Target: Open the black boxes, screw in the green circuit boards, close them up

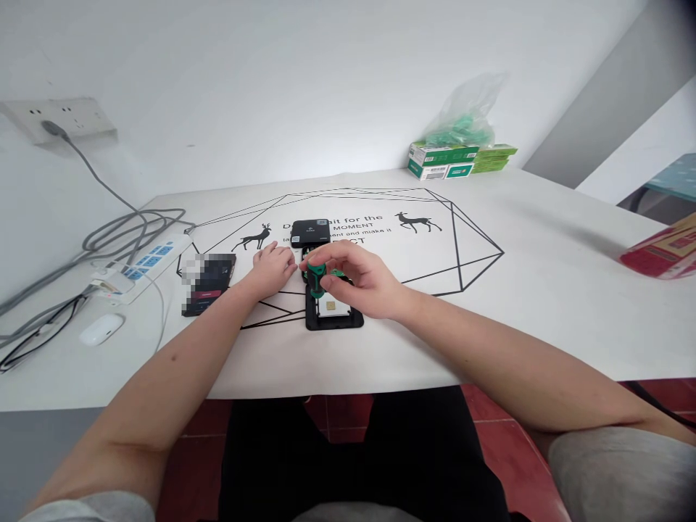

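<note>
My right hand (362, 279) grips the green-and-black handle of a screwdriver (316, 278), held upright over an open black case (334, 323). Inside the case lies a silver-and-white part (333, 307) with a small gold square; my fingers cover its upper portion, and the screwdriver's tip is hidden. My left hand (275, 268) rests on the table just left of the screwdriver, its fingers loosely spread. Beside those fingertips is a small pale item, partly covered and too small to name. Behind both hands lies a flat black square cover (311, 232) with pale stickers.
A phone (217, 279), partly pixelated, lies left of my left hand. Farther left are a white power strip (157, 262), grey cables and a white earbud case (101, 329). Green-and-white boxes (443, 159) and a plastic bag (467, 116) stand by the wall; a red package (660, 250) sits right.
</note>
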`<state>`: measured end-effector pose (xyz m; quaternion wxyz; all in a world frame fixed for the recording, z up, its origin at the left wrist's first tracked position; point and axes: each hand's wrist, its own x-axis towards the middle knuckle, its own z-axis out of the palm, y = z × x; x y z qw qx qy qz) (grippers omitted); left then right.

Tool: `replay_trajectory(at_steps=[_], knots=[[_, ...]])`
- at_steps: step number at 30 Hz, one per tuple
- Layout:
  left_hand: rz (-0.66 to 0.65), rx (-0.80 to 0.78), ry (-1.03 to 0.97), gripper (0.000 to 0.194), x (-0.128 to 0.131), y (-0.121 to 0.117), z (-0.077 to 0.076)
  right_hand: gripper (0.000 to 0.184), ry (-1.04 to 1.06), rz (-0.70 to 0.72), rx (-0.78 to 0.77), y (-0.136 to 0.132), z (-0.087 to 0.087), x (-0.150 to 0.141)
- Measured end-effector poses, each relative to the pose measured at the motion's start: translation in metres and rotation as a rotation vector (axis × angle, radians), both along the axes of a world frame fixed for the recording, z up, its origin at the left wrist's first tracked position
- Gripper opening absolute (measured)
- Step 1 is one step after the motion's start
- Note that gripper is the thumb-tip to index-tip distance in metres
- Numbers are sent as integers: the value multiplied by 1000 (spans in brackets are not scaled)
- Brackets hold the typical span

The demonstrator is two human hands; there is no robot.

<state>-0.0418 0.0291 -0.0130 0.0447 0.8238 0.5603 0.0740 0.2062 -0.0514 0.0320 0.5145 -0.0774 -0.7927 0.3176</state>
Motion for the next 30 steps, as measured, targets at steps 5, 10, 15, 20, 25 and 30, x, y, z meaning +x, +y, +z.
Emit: replay_trajectory(at_steps=[5,10,15,20,25,30], knots=[[71,44,-77,26,2,1,6,41,-48,-110,23,6,-12,-1],[8,48,-422,30,3,-6,20,52,142,-264,-55,12,-16,0],[-148,-214,-762,51,15,-29,35,67,277,-381,-12,9,-11,2],[-142,-445,-1002,46,26,-38,39,64,277,-399,0,5,-11,2],[-196,-501,-1171,46,19,-32,34,67,286,-404,25,11,-14,3],[-257,-560,-1189,54,15,-30,29,68,244,-454,100,20,-16,6]])
